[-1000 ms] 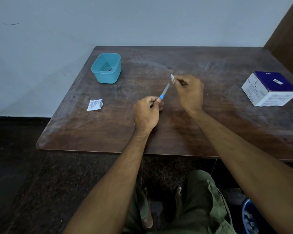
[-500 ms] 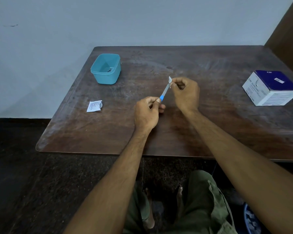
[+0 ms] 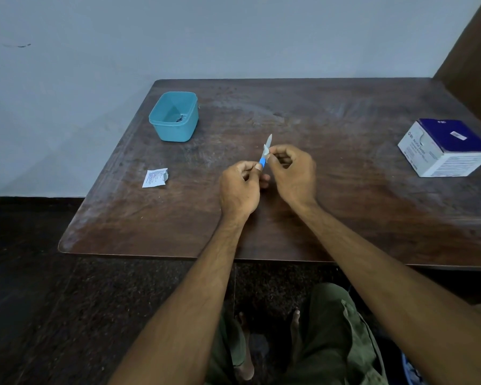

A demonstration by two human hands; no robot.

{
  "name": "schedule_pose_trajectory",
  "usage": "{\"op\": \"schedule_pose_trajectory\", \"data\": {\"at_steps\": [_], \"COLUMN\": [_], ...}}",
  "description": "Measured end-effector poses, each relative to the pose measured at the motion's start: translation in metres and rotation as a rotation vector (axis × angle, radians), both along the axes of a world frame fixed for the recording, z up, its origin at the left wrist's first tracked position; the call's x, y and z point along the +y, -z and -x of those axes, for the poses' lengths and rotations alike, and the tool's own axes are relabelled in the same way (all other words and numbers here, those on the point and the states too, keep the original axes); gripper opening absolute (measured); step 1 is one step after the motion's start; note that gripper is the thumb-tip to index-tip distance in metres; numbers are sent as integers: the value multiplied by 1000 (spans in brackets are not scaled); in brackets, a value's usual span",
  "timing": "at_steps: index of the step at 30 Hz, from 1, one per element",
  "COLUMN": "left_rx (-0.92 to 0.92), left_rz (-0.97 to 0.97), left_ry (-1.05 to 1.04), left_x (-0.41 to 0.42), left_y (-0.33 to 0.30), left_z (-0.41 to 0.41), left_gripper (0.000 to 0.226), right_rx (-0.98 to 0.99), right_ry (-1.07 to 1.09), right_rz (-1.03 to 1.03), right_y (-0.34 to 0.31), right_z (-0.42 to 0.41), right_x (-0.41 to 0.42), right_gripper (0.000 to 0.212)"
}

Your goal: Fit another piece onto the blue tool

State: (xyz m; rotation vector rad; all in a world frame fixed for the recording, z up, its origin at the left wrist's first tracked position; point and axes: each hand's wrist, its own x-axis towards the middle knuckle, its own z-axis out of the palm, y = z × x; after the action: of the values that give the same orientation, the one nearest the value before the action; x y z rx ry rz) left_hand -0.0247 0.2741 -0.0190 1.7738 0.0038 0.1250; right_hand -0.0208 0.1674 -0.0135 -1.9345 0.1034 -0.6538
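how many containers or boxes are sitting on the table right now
2. A teal tub stands open near the table's far left corner, something small and dark inside. A white and blue carton sits at the right edge. None seem hidden.

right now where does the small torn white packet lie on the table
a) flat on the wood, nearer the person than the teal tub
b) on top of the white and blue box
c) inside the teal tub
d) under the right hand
a: the packet lies flat on the bare table, apart from the teal tub and nearer the person.
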Motion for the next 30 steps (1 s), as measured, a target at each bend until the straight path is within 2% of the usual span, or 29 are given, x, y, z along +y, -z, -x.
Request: {"op": "schedule_pose_trajectory", "data": {"at_steps": [5,12,18,24,30], "left_rx": [13,-10,-14,-44,-25], "left_rz": [1,40,54,126,168], "left_ry": [9,-9,8,12,118], "left_x": [-1,1,1,5,12], "left_y": [-1,3,3,5,7], "left_z": [0,-4,-2,-5,-7], "left_gripper": [15,14,15,16,23], "right_rx": [17,35,15,-54,-69], "right_ry": [54,-82,-31,-114,-94], "right_rz": [-24,37,58,356,510], "right_y": [-9,4,-6,4,-4], "right_z": [-12,11,-3,12,4], "right_x": [-4,3,-3,1,1], "right_gripper": [12,9,10,18,22]}}
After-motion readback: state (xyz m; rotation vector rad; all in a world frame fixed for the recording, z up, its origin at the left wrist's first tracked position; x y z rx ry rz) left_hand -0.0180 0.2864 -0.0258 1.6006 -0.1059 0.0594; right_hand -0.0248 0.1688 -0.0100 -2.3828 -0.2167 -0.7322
